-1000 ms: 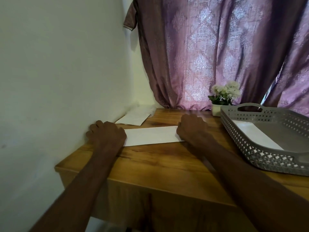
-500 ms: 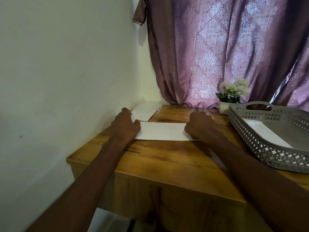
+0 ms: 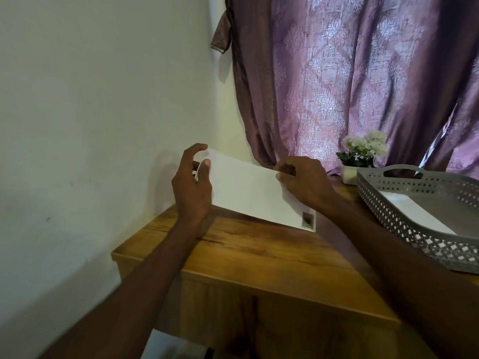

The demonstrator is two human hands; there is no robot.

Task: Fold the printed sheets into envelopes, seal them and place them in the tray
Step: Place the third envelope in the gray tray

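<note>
A white envelope (image 3: 248,190) is held up off the wooden table (image 3: 259,250), tilted, its front facing me with a small stamp mark at its lower right corner. My left hand (image 3: 193,187) pinches its left end between thumb and fingers. My right hand (image 3: 305,185) grips its right end. A grey perforated tray (image 3: 404,208) stands at the right with a white envelope (image 3: 414,211) lying inside it.
A small white pot of pale flowers (image 3: 359,156) stands behind the tray. A purple patterned curtain (image 3: 350,81) hangs at the back. A white wall (image 3: 90,125) runs along the table's left edge. Something white (image 3: 168,345) shows below the table.
The envelope lay flat on the table under both hands; now both hands have lifted it and turned its front toward me. The view has shifted left and closer.
</note>
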